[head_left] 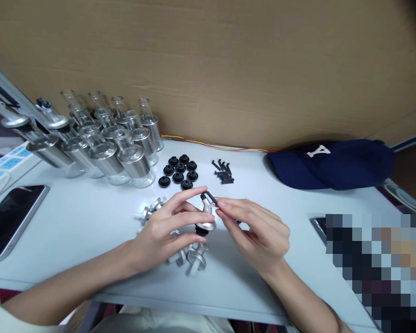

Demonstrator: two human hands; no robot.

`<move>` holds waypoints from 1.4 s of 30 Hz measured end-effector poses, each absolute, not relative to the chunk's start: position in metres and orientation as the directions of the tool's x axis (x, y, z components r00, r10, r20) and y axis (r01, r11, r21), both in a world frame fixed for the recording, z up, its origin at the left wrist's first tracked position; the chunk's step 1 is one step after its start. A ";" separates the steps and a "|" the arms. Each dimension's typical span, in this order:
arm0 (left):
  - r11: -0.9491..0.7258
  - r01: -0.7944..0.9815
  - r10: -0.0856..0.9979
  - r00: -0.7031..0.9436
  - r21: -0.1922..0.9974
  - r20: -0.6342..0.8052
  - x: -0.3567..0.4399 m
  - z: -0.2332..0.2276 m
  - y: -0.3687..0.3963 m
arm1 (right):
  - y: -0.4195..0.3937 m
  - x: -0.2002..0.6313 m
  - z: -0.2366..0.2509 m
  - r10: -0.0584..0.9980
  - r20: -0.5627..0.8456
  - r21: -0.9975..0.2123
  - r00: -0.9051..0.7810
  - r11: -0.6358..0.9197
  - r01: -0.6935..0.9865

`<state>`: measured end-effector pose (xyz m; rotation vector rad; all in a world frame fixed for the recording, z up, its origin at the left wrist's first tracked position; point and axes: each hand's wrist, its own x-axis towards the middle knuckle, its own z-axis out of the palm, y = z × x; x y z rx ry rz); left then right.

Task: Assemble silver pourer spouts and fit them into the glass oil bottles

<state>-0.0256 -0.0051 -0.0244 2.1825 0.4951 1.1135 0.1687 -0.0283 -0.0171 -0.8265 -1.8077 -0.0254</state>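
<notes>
Between the fingers and thumb of my left hand [161, 229] is a silver bottle pourer [207, 225] with a black rubber stopper at its base, held roughly upright. My right hand [258, 231] pinches a small black lever [211, 199] at the pourer's spout, and my left index fingertip touches the lever's other end. Under and behind my left hand lie several loose silver pourer tops [197, 260], partly hidden. Beyond my hands are several black rubber stoppers [180, 168] in a cluster. To their right, more black levers [225, 176] lie in a small pile.
Glass bottles with steel sleeves [135, 159] crowd the back left; two at the far left carry pourers. A phone [14, 222] and a power strip [10, 162] lie left. A navy cap [336, 164] sits at the right, near a pixelated area. Thin wires [222, 147] run along the cardboard wall.
</notes>
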 end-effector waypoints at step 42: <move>-0.752 0.170 0.615 0.529 0.637 0.584 -0.029 -0.027 -0.003 | -0.027 0.167 -0.018 0.799 0.583 -0.732 -0.149 0.596 0.331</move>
